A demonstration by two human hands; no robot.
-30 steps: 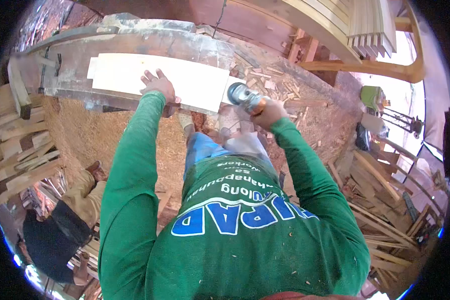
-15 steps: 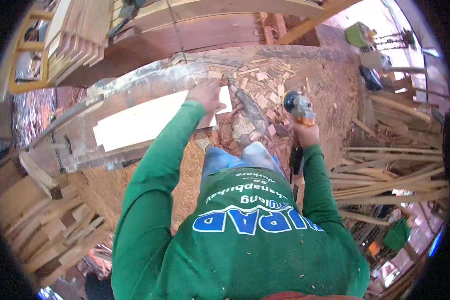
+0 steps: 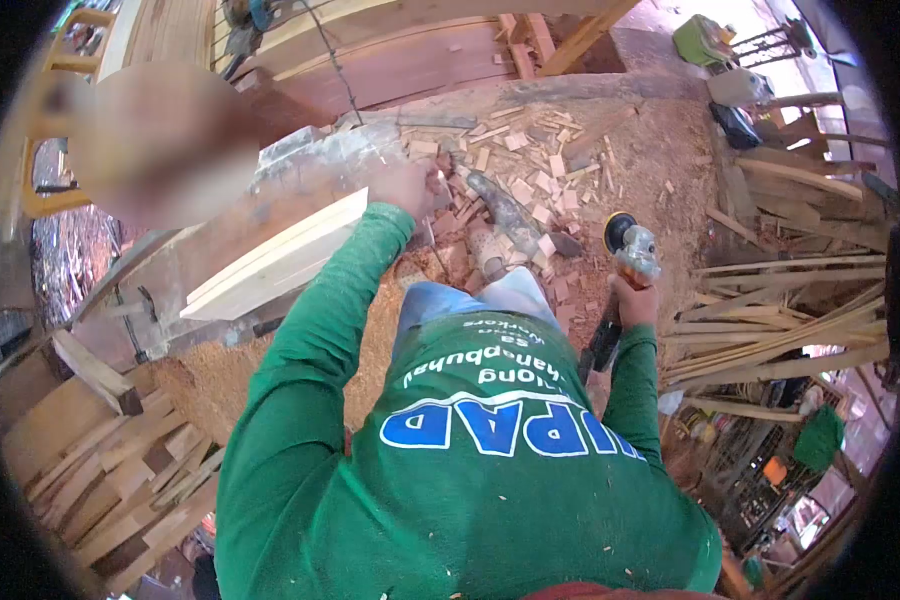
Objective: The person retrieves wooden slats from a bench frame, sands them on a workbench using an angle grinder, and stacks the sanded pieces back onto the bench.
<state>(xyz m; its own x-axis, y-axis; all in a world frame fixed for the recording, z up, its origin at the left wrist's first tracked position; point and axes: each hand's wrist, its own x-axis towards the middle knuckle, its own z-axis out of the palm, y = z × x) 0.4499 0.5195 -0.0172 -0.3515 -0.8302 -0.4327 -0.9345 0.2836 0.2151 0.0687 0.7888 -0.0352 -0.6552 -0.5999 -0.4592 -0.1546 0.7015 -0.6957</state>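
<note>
My left hand (image 3: 407, 192), smeared by motion, grips the right end of a pale wooden board (image 3: 280, 255). The board is tipped up, so its long edge and a side face show, above a worn workbench (image 3: 315, 150). Well to the right, my right hand (image 3: 633, 300) is closed around the body of an angle grinder (image 3: 638, 255). The tool's round dark disc (image 3: 620, 232) with a yellow rim faces up and left, away from the board. Its lower end hangs beside my right leg.
Wood offcuts (image 3: 540, 190) and sawdust cover the floor around my feet. Long wooden strips (image 3: 780, 320) are piled at the right. Stacked timber pieces (image 3: 150, 470) lie lower left, near a wooden beam (image 3: 95, 370). A blurred shape (image 3: 165, 140) hides part of the upper left.
The board has gone from lying flat to tilted on edge, my left hand turning with it. The grinder in my right hand has shifted right and slightly down. A blurred shape has appeared upper left.
</note>
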